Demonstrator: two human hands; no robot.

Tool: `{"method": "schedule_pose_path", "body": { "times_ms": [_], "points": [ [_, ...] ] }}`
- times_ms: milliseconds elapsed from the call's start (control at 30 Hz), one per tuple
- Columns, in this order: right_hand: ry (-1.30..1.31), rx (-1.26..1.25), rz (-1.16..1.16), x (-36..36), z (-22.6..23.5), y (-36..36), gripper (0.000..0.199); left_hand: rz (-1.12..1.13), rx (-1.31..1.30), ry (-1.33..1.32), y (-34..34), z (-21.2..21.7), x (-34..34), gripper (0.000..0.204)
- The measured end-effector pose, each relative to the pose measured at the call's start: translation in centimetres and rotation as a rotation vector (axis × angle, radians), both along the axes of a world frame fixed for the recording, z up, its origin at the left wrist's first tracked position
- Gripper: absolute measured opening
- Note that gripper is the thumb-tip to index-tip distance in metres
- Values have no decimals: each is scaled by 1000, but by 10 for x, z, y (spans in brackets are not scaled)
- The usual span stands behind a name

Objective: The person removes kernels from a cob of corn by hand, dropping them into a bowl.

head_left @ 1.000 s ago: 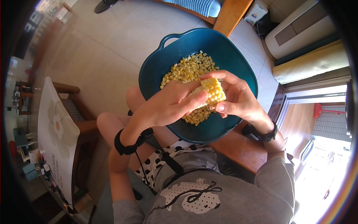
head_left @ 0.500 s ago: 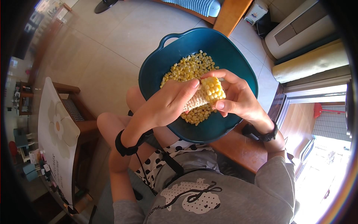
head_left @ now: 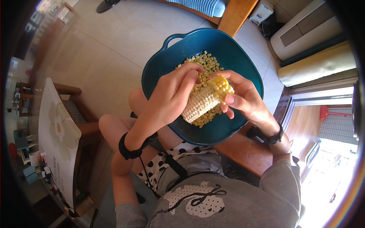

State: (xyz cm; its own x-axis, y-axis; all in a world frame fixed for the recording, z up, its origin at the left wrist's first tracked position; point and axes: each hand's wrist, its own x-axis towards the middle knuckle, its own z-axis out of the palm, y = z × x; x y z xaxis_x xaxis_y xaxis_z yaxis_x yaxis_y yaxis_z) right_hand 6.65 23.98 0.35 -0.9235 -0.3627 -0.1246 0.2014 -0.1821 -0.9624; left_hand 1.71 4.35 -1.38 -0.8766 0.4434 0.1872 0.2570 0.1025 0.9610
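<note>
The left hand [head_left: 173, 97] is gripping the cob [head_left: 205, 99] over its bare lower part, fingers curled round it, with the thumb and fingertips pressing up by the kernels that remain. The right hand [head_left: 243, 98] is cupping the cob's top end from the other side, fingers wrapped behind it and the thumb lying along the front. Both hands are closed on the cob, which is tilting over the middle of the bowl [head_left: 159, 64], its yellow tip up and its stripped end pointing down into the loose kernels [head_left: 201, 62].

Judging by the cob, most of the work on it is done: well over half its length is showing pale and empty, and only a cap of yellow rows is left at the top. The heap of kernels is covering much of the bowl's floor.

The bowl is dark teal with a loop handle and is resting on the person's lap, beside a wooden bench edge [head_left: 243, 150]. Black bands are sitting on both wrists. To the left a wooden chair [head_left: 81, 125] is standing on the tiled floor [head_left: 114, 41]
</note>
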Motion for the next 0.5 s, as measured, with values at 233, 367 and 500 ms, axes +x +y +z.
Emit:
{"method": "schedule_pose_path", "body": {
  "times_ms": [233,367,500],
  "points": [
    [-43,-65,38,1,3,0,49,-274,-214,-49,-11,20,1,40],
    [-47,5,83,0,4,-1,51,-321,-335,-78,-12,27,0,43],
    [-59,28,83,0,5,0,54,-327,-303,59,-12,21,0,40]
  ]
}}
